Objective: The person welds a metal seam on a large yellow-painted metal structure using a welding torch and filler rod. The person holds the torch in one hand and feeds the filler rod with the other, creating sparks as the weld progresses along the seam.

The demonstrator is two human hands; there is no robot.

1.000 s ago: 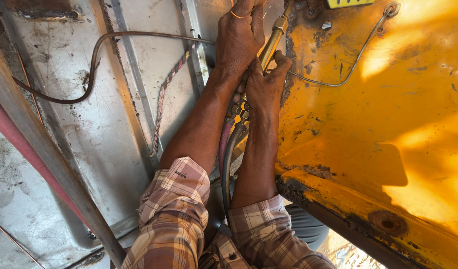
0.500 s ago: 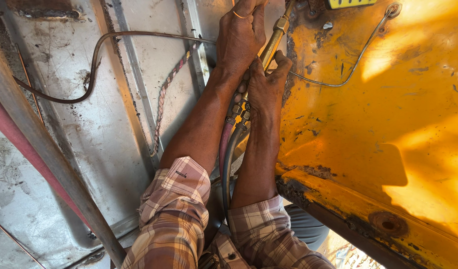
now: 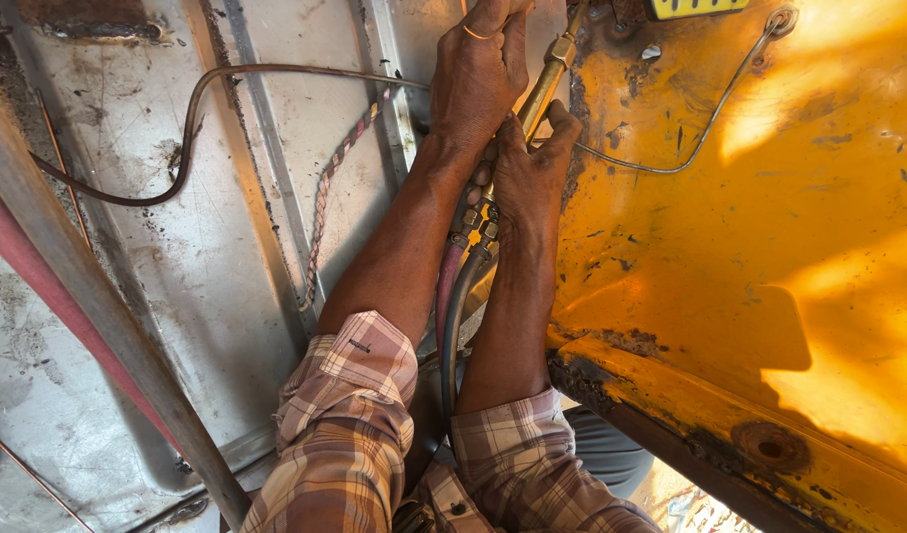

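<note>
Background is grey, scuffed sheet metal (image 3: 177,247) on the left with raised ribs, and a rusty yellow panel (image 3: 769,247) on the right, half in sun. A dark cable (image 3: 192,118) loops across the grey side, and a thin wire (image 3: 710,128) runs over the yellow one.

From my feed, both hands are raised and working in the seam between the two panels. They hold a brass torch (image 3: 542,89), a slim metal tube running up toward the top edge; its tip is out of frame. Left hand (image 3: 478,74) is wrapped around the upper part of the tube, fingers closed, with a ring on one finger. Right hand (image 3: 527,168) is closed lower down on the handle, thumb pressed up along the tube. Two hoses (image 3: 453,296), one reddish and one dark, drop from brass fittings (image 3: 478,222) under the right hand and pass between the forearms. Plaid sleeves (image 3: 354,415) are rolled to the elbow.

My read on handling: the tube is stiff, light and smooth, possibly slippery with grime. The hoses are soft but will drag and twist the handle. Best hold is the handle just above the fittings, with the second hand steadying higher up. Avoid gripping the fittings.
</note>
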